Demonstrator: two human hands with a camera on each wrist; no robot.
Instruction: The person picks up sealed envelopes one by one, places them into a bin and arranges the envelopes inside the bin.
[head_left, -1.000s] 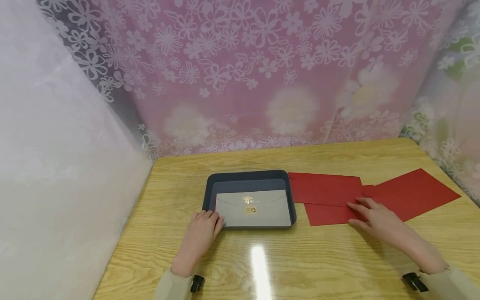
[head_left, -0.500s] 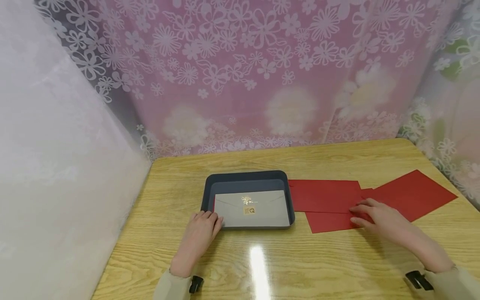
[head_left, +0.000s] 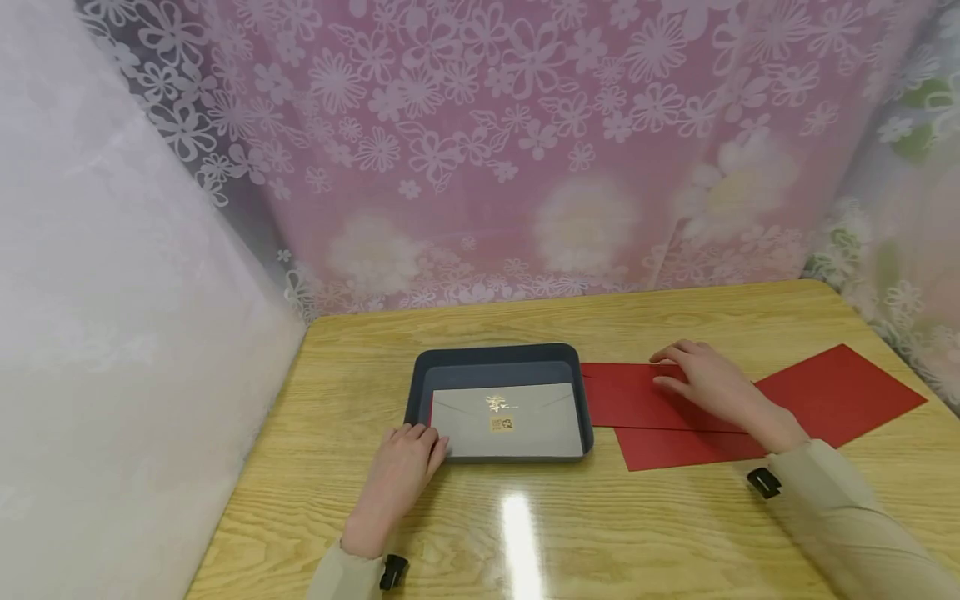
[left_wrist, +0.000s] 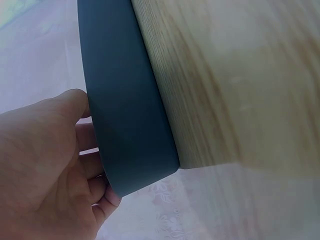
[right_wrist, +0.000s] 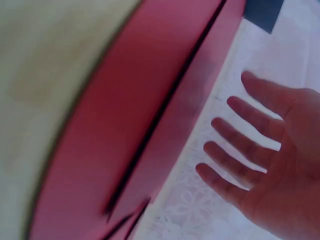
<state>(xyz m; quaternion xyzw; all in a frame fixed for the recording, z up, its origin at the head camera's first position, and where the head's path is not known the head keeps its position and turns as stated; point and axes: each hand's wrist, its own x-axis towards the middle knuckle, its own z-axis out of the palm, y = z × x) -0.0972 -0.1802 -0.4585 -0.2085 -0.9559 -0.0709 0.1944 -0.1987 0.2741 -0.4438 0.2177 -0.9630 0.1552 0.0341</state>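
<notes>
My left hand (head_left: 399, 471) grips the near left corner of a dark blue-grey tray (head_left: 491, 353); in the left wrist view its thumb and fingers are at the rim. Inside the tray lies a pale grey envelope (head_left: 461, 423) with gold print and a small gold sticker, a red edge showing at its left. Over the red envelopes to the right hovers my right hand (head_left: 708, 385), holding nothing. The right wrist view shows its fingers (right_wrist: 240, 135) spread and nearly straight. Beneath it, one red envelope (head_left: 618, 396) overlaps another red envelope (head_left: 675, 450).
Farther right, another red envelope (head_left: 840, 396) lies at an angle, partly hidden by my right hand and forearm. Everything rests on a wood-grain table (head_left: 360, 350). Flowered curtains (head_left: 480, 167) hang behind and at the sides.
The overlapping red envelopes have slid slightly toward the table's near edge. My right hand has since left them and moved up and to the left. My left hand stays on the tray.
</notes>
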